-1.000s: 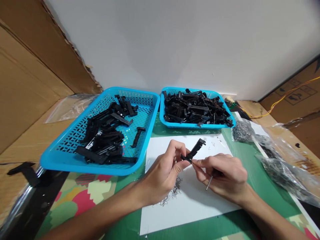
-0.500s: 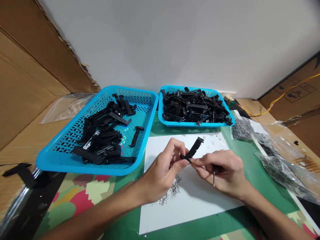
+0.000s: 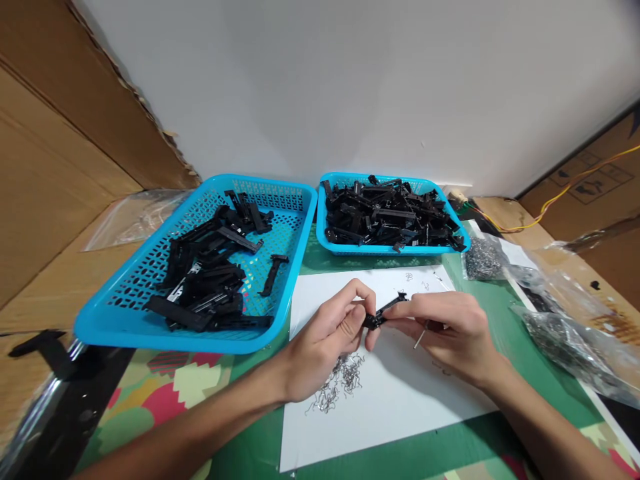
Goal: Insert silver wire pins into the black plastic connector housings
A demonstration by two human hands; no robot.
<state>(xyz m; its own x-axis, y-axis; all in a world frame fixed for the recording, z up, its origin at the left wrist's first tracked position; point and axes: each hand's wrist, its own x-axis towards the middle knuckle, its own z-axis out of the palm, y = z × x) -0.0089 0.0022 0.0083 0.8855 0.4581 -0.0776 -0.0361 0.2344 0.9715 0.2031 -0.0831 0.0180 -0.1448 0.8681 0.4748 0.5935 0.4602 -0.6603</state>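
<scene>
My left hand (image 3: 330, 340) pinches one end of a black plastic part (image 3: 373, 321) between thumb and fingers, above a white sheet (image 3: 400, 413). At the other end, my right hand (image 3: 445, 333) has its thumb and forefinger closed on the same part. A thin metal rod (image 3: 420, 339), perhaps a small tool's shaft, sticks out from under the right hand's curled fingers; its handle is mostly hidden. Below the left hand lies a loose pile of small bent wire pieces (image 3: 337, 387). Whether a wire piece sits in the black part cannot be made out.
A blue basket (image 3: 295, 280) at the left and another blue basket (image 3: 395, 251) at the back hold many black parts. Clear bags of small metal pieces (image 3: 483, 260) lie at the right. A lone black part (image 3: 43, 350) rests at the left edge. Yellow wires (image 3: 545, 207) run back right.
The black part has tipped from raised to lower and flatter. My right fingers have moved from its near end onto its long arm, and my left thumb has shifted back.
</scene>
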